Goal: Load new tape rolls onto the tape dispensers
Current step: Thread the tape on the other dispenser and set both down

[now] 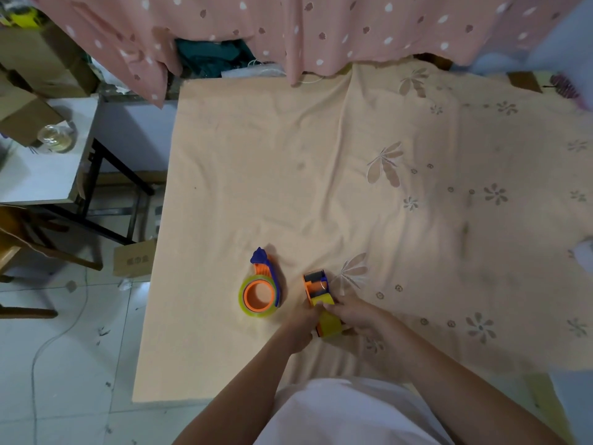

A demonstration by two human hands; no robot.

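Observation:
An orange and blue tape dispenser lies flat on the peach cloth, with a yellowish clear tape roll seated round its orange hub. To its right a second orange dispenser carries a yellow tape roll. My left hand grips that dispenser and roll from the left side. My right hand holds the roll from the right, its fingertips pinching near the roll's top. Part of the roll is hidden between both hands.
The peach flowered cloth covers the table, whose left edge drops to a tiled floor. A pink dotted curtain hangs at the back. A small white side table with a glass jar and cardboard boxes stand on the left.

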